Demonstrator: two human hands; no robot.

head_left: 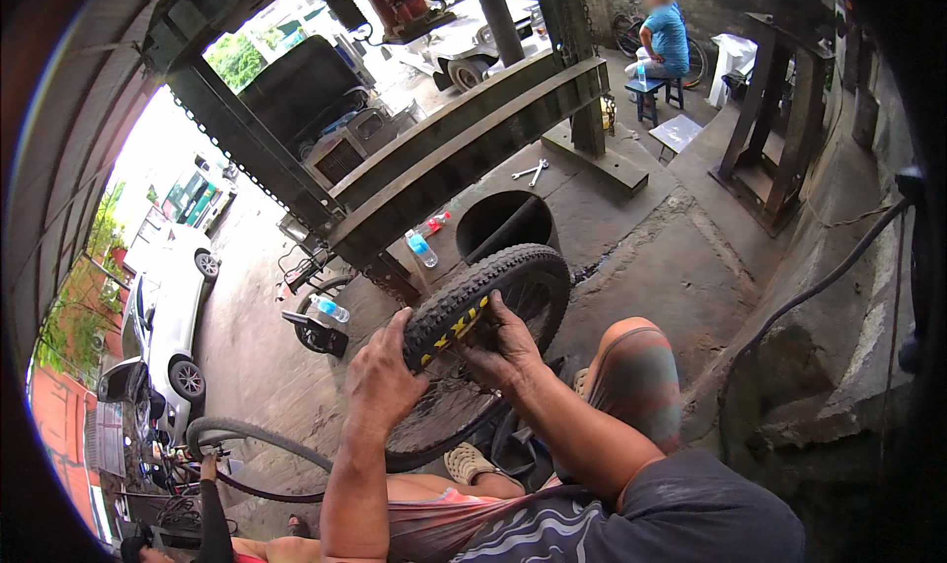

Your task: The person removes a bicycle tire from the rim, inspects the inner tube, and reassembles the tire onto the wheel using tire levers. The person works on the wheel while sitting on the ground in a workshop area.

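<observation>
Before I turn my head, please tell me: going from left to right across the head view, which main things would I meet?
Nearer white car, leftmost clear bottle, left hand, right hand, seated person in a blue shirt, dark metal stand.

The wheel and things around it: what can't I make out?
All in the head view:
Bucket: near side, hidden by the tyre.
Left hand and right hand: palms, mostly hidden by the hands' backs.
Co-worker at lower left: partly cut off by the lower edge.
</observation>
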